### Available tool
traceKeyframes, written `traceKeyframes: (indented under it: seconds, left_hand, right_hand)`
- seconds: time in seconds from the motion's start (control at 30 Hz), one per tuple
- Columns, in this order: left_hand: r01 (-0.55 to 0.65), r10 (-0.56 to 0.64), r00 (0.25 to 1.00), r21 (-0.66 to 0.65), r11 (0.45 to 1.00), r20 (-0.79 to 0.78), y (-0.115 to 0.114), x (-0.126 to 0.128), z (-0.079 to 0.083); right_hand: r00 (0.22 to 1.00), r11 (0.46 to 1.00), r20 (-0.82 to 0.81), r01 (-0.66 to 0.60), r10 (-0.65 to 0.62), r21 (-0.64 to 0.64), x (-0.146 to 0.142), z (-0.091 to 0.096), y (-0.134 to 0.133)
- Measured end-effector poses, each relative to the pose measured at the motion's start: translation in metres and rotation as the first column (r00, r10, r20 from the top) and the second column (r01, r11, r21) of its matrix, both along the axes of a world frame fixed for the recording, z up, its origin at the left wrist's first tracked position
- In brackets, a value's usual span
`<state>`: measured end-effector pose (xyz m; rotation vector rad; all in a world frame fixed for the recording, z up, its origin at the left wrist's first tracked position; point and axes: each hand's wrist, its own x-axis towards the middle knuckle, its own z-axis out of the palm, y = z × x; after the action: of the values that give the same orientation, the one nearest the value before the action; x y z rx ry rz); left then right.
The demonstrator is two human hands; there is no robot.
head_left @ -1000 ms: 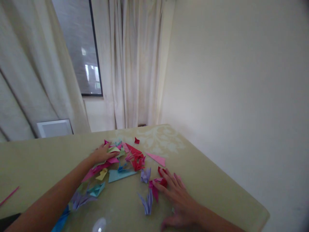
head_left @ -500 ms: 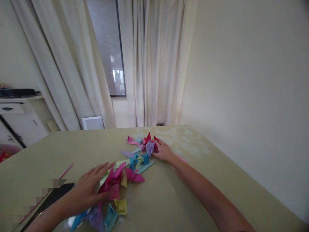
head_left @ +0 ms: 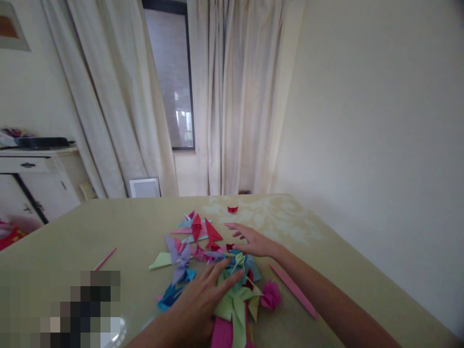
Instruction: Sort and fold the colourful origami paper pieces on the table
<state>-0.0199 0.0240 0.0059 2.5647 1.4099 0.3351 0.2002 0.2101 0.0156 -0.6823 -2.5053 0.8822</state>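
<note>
A loose heap of folded paper pieces lies on the table, in pink, red, purple, blue and green. My left hand [head_left: 205,292] rests over the near part of the heap, fingers spread, against a light green folded paper [head_left: 237,299]. Beneath that sticks out a magenta paper [head_left: 222,332]. My right hand [head_left: 253,240] is open at the heap's far right side, close to a red folded paper [head_left: 212,232]. Purple [head_left: 181,258] and blue [head_left: 170,296] folded papers lie left of my left hand. A magenta paper flower [head_left: 270,295] sits on the right.
A small red paper piece [head_left: 232,210] lies apart near the table's far edge. A long pink paper strip [head_left: 293,291] is beside my right forearm. A thin pink stick [head_left: 106,258] lies at left, near a pixelated patch. Behind stand curtains [head_left: 246,96] and a white cabinet [head_left: 39,183].
My left hand has moved right onto the middle of the heap. The papers are now more spread and shifted, with one red piece apart at the back. My right hand has lifted off the far papers.
</note>
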Motion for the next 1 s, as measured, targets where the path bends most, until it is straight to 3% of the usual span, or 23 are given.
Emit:
traceKeyframes:
  seconds: [0.1, 0.17, 0.27, 0.33, 0.4, 0.5, 0.63, 0.8, 0.9, 1.0]
  left_hand:
    - [-0.101, 0.095, 0.994, 0.15, 0.984, 0.046, 0.05, -0.01, 0.011]
    - [-0.219, 0.209, 0.976, 0.235, 0.947, 0.068, 0.089, -0.023, 0.018]
    - [-0.386, 0.391, 0.92, 0.152, 0.91, -0.009, 0.143, -0.046, 0.021]
    - [-0.525, 0.523, 0.85, -0.004, 0.851, -0.064, 0.166, -0.06, 0.019]
    - [-0.508, 0.501, 0.861, -0.139, 0.85, -0.085, 0.173, -0.071, 0.017]
    - [-0.386, 0.38, 0.922, -0.22, 0.896, -0.071, 0.156, -0.084, 0.015]
    - [-0.248, 0.264, 0.964, -0.275, 0.929, 0.023, 0.099, -0.105, 0.016]
    - [-0.438, 0.426, 0.899, -0.174, 0.882, -0.104, 0.02, -0.135, 0.012]
    - [-0.4, 0.39, 0.917, -0.236, 0.886, -0.087, -0.014, -0.128, 0.006]
    - [-0.261, 0.255, 0.965, -0.287, 0.922, -0.059, -0.033, -0.094, 0.003]
  right_hand:
    - [0.956, 0.952, -0.052, 0.292, -0.288, 0.091, 0.059, 0.007, -0.041]
    - [0.936, 0.916, -0.013, 0.347, -0.352, 0.199, 0.084, 0.005, -0.081]
    - [0.964, 0.929, 0.135, 0.174, -0.228, 0.327, 0.093, -0.014, -0.139]
    - [0.966, 0.923, 0.227, 0.032, -0.127, 0.383, 0.087, -0.03, -0.162]
    - [0.957, 0.921, 0.268, -0.004, -0.109, 0.391, 0.077, -0.042, -0.167]
    - [0.937, 0.939, 0.289, 0.093, -0.195, 0.332, 0.058, -0.043, -0.147]
    - [0.891, 0.911, 0.282, 0.263, -0.355, 0.317, 0.032, -0.029, -0.095]
    - [0.852, 0.87, 0.278, 0.334, -0.444, 0.363, -0.008, -0.02, -0.036]
    - [0.873, 0.883, 0.269, 0.3, -0.407, 0.361, -0.038, -0.021, -0.018]
    - [0.923, 0.93, 0.281, 0.165, -0.263, 0.328, -0.065, -0.02, -0.012]
